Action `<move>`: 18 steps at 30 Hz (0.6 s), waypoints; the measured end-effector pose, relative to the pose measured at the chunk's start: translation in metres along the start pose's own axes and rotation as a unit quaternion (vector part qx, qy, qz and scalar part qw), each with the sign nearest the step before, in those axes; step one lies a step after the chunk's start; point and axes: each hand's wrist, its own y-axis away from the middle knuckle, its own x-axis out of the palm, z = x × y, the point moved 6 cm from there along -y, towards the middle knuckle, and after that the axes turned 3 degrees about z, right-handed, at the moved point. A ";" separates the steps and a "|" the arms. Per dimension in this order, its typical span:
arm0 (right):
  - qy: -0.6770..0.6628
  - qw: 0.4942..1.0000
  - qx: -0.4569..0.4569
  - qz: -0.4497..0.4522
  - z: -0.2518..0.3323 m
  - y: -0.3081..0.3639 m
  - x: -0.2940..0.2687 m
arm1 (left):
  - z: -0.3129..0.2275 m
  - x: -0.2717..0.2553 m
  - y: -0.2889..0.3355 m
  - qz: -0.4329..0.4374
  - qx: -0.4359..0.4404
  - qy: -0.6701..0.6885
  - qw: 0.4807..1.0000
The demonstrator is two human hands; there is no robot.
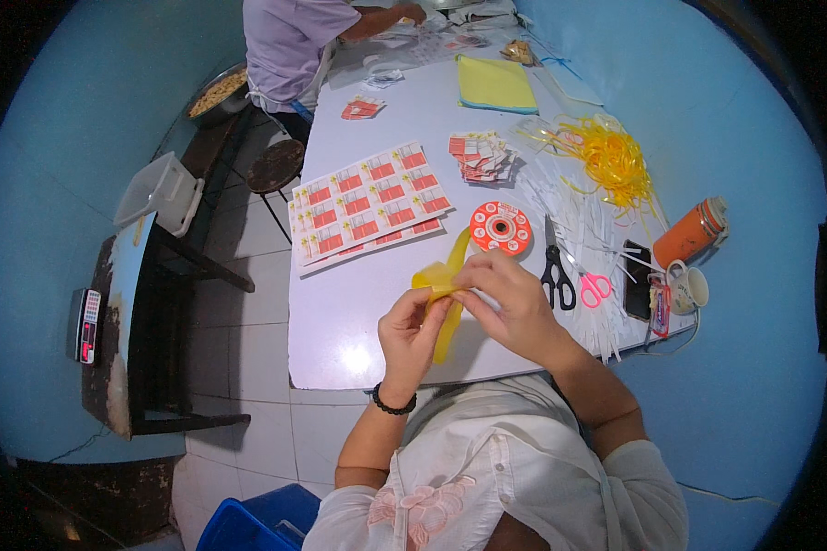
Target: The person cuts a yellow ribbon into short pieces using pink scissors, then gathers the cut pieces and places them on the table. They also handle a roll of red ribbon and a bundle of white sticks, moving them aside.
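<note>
A yellow ribbon (447, 332) is pinched between my two hands above the near part of the white table. My left hand (411, 332) grips its looped part with thumb and fingers. From the other side my right hand (505, 298) holds it, fingertips close to the left ones. One ribbon tail hangs down between the hands. Another stretch runs up toward the red and white ribbon spool (501, 229) lying just beyond my right hand. Whether the loop is knotted is hidden by my fingers. Black-handled scissors (555, 266) and pink-handled scissors (594, 288) lie right of my right hand.
Printed label sheets (368, 204) lie left of the spool, cut labels (482, 157) behind it. Yellow ribbon pieces (613, 165), white strips (560, 197), a phone (637, 280), a mug (687, 286) and an orange flask (691, 233) line the right side. Another person (289, 41) works at the far left.
</note>
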 end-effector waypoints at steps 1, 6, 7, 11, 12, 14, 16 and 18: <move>-0.037 0.999 0.027 -0.010 -0.004 0.001 0.001 | 0.000 -0.002 0.000 -0.018 -0.021 0.014 1.000; -0.259 0.944 0.204 -0.003 -0.029 0.009 0.015 | 0.002 -0.002 -0.002 -0.027 -0.081 0.078 0.993; -0.283 0.931 0.231 0.001 -0.032 0.011 0.017 | 0.004 -0.002 -0.001 -0.025 -0.097 0.090 0.991; -0.266 0.943 0.199 -0.012 -0.031 0.011 0.014 | 0.001 0.001 0.001 -0.007 -0.090 0.069 0.994; -0.255 0.947 0.192 -0.007 -0.030 0.011 0.013 | 0.001 0.002 0.001 0.003 -0.085 0.057 0.995; -0.230 0.956 0.182 -0.005 -0.029 0.011 0.012 | -0.001 0.002 0.001 -0.004 -0.066 0.060 0.996; -0.207 0.963 0.171 -0.011 -0.027 0.012 0.011 | -0.001 0.000 0.000 -0.033 -0.041 0.094 0.994; -0.177 0.970 0.166 -0.008 -0.025 0.013 0.013 | -0.002 -0.004 -0.001 -0.051 -0.017 0.086 0.995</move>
